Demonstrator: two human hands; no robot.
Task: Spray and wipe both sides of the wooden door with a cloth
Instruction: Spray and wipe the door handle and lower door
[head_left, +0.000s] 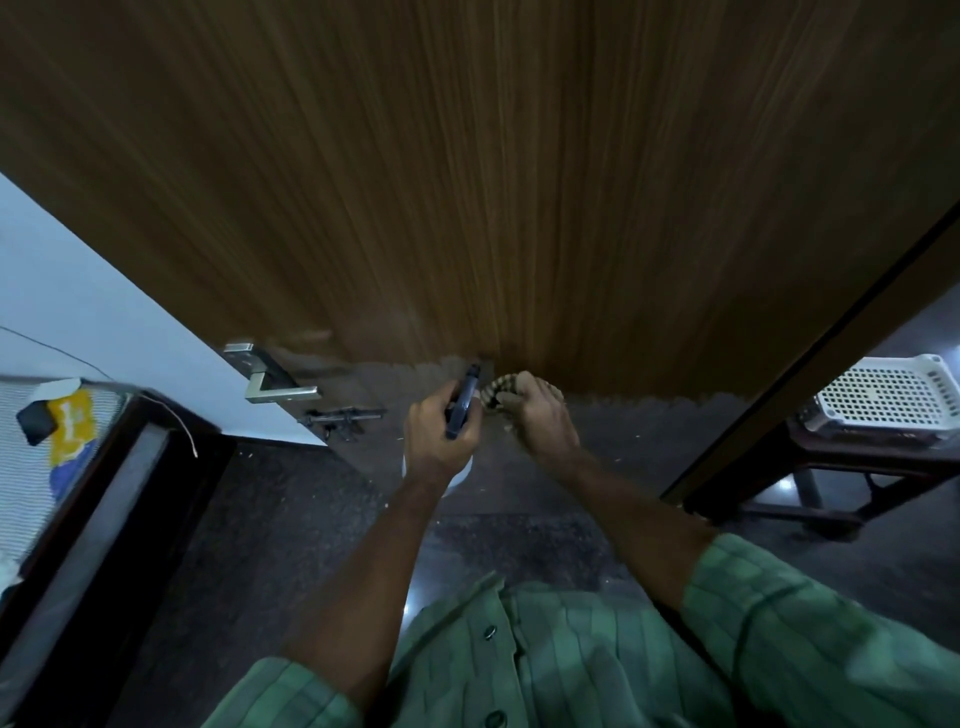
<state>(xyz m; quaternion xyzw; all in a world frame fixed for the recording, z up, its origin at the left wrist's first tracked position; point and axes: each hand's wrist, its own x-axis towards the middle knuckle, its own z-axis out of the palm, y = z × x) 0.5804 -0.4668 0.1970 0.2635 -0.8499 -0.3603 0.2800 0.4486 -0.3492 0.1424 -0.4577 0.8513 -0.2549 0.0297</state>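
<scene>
The brown wooden door (467, 182) fills the upper view, its lower part grey and worn. My left hand (439, 434) grips a spray bottle (464, 400) with a dark nozzle aimed at the door; its white body shows below my fist. Just to the right, my right hand (540, 415) holds a bunched striped cloth (496, 389) close to the door's lower part. Both hands are near each other, right of the handle.
A metal lever handle (275, 387) and a dark latch bolt (343, 417) sit on the door's left edge. A bed with a dark frame (104, 499) stands at left. A white perforated basket (888, 397) rests on a dark stool at right, beyond the door frame (810, 374).
</scene>
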